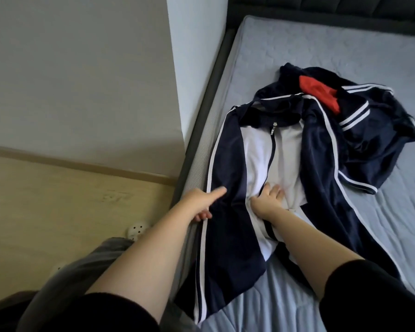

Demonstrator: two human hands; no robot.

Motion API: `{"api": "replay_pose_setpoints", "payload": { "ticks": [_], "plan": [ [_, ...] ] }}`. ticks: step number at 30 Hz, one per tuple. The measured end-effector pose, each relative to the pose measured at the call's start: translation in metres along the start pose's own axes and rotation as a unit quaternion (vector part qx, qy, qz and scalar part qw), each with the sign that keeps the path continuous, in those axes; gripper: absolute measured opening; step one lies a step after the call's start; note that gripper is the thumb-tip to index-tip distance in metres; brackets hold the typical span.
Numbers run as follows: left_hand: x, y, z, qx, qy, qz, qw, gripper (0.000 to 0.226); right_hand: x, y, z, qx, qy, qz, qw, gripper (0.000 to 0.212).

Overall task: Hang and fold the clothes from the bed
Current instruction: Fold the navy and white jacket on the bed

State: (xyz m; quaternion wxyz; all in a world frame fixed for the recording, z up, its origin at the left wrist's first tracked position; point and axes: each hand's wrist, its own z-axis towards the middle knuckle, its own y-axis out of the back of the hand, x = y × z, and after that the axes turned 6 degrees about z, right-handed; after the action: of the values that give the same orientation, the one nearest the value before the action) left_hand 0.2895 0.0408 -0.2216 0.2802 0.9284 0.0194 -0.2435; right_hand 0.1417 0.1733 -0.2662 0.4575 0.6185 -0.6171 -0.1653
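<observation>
Head: left hand pinches glossy navy jacket; right hand presses it

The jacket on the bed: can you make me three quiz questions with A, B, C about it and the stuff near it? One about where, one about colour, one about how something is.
1. Where is the red cloth?
A. on the floor
B. on the navy pile beyond the jacket
C. inside a drawer

2. What colour is the jacket's front panel?
A. white
B. green
C. yellow

3. How is the jacket's zip?
A. wide open
B. zipped shut
C. torn off

Answers:
1 B: it lies on top of the crumpled navy clothes.
2 A: white shows on either side of the zip.
3 B: the zip runs closed up to its pull by the collar.
</observation>
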Motion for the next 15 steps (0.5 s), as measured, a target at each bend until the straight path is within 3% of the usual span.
{"api": "replay_pose_setpoints", "payload": {
  "ticks": [2,4,6,8,9,10,11,12,13,15],
  "plan": [
    [-0.005,-0.013,-0.011,0.104,-0.025,0.062,0.992,0.047,0.001,0.002,-0.002,-0.003,0.000,-0.001,1.000,0.073],
    [-0.007,-0.018,-0.018,0.107,-0.029,0.013,0.994,0.029,0.003,0.004,-0.005,0.000,-0.006,-0.003,1.000,0.071],
    [-0.009,-0.009,-0.017,-0.013,-0.018,-0.158,0.987,0.019,0.004,0.005,-0.007,0.001,-0.009,-0.007,1.000,0.069],
    [-0.008,0.014,-0.017,-0.191,-0.028,-0.370,0.909,0.012,0.005,0.006,-0.009,0.001,-0.008,-0.009,1.000,0.066],
    [-0.006,0.029,-0.017,-0.299,-0.056,-0.411,0.859,0.009,0.006,0.006,-0.009,-0.002,-0.006,-0.010,1.000,0.065],
    [-0.003,0.044,-0.019,-0.393,-0.092,-0.411,0.817,0.013,0.006,0.006,-0.011,-0.005,-0.005,-0.009,1.000,0.064],
    [0.000,0.055,-0.021,-0.454,-0.131,-0.388,0.791,0.032,0.006,0.007,-0.011,-0.006,-0.005,-0.008,1.000,0.064],
    [0.003,0.063,-0.024,-0.476,-0.173,-0.358,0.785,0.052,0.006,0.007,-0.013,-0.007,-0.006,-0.006,1.000,0.063],
    [0.003,0.066,-0.026,-0.473,-0.211,-0.322,0.792,0.068,0.007,0.007,-0.014,-0.009,-0.006,-0.005,1.000,0.063],
    [0.001,0.056,-0.027,-0.429,-0.274,-0.219,0.832,0.079,0.007,0.008,-0.016,-0.016,0.000,-0.004,1.000,0.062]
  ]
}}
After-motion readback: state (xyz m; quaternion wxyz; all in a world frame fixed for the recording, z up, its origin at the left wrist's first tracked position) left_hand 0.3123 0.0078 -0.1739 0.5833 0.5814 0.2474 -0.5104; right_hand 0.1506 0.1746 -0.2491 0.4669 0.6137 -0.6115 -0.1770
